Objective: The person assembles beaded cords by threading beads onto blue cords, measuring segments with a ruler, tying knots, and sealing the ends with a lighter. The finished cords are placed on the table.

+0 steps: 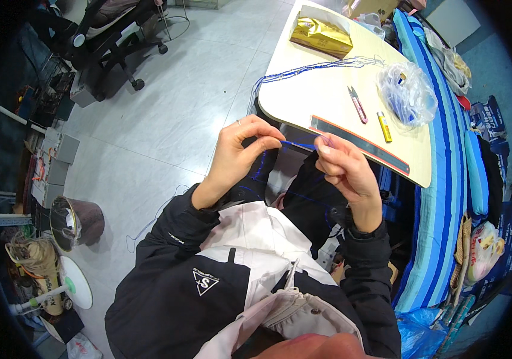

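A thin blue cord (299, 145) is stretched between my hands, just off the near edge of the table and above my lap. My left hand (238, 151) pinches one end of this stretch between thumb and fingertips. The other end is in the closed fingers of my right hand (347, 169). Loose blue strands hang below toward my legs; one loops out past my left sleeve. A dark ruler with a red border (361, 144) lies along the table edge by my right hand. Pink-handled thread snips (358, 105) and a small yellow stick-shaped item (384, 127) lie beyond it.
On the cream table (292, 99) are a bundle of blue cords (304, 72), a gold packet in a box (322, 35) and a clear plastic bag (409, 99). A blue-striped bed cover (441, 173) runs along the right. A bin (88, 221) and office chair (121, 48) stand left.
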